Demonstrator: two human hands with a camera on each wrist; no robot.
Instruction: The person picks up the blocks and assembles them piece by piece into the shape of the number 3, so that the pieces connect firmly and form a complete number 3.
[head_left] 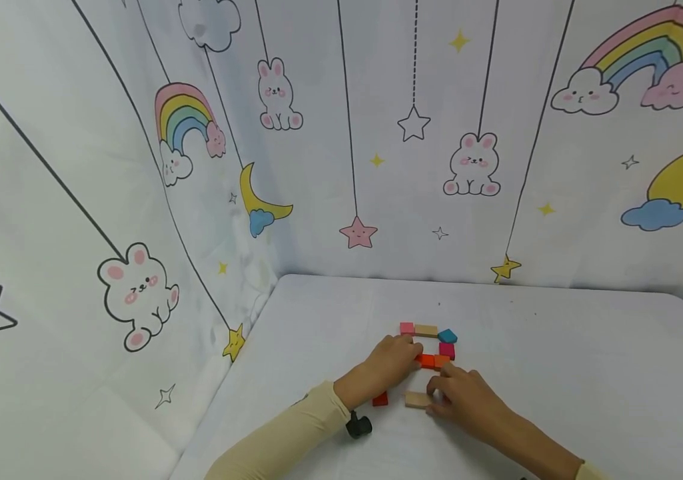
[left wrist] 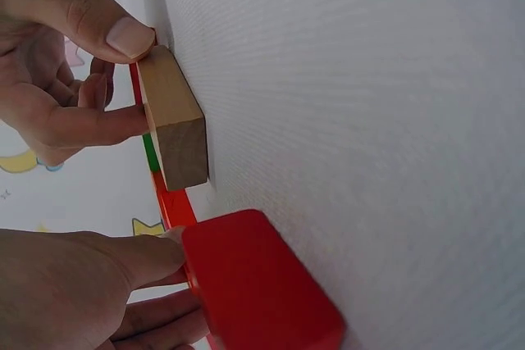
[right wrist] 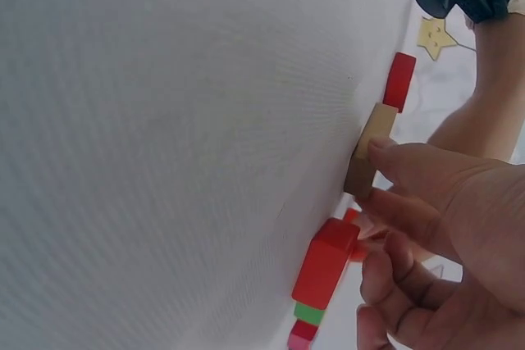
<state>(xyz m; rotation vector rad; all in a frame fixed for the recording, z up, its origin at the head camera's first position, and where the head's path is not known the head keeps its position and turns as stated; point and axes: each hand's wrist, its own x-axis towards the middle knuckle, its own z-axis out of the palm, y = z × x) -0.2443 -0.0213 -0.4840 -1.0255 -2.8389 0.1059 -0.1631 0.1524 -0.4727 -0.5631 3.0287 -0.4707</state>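
In the head view my left hand (head_left: 392,363) is at the left end of an orange-red block (head_left: 427,361), pinching it with bent fingers; its fingertips are partly hidden. An orange block (head_left: 442,361) adjoins that one on the right. Nearer to me, my right hand (head_left: 467,400) holds a plain wooden block (head_left: 416,400) by its right end. Thumb and a finger lie on opposite sides of this wooden block (right wrist: 377,133) in the right wrist view, and it stays on the table. A red block (left wrist: 262,284) looms close in the left wrist view.
Behind the hands, a pink block (head_left: 407,328), another wooden block (head_left: 426,331), a blue block (head_left: 448,336) and a crimson block (head_left: 446,351) form a bent row. A green block (right wrist: 309,312) shows beyond a red one (right wrist: 324,264). A black wrist camera (head_left: 358,425) sits by the left sleeve.
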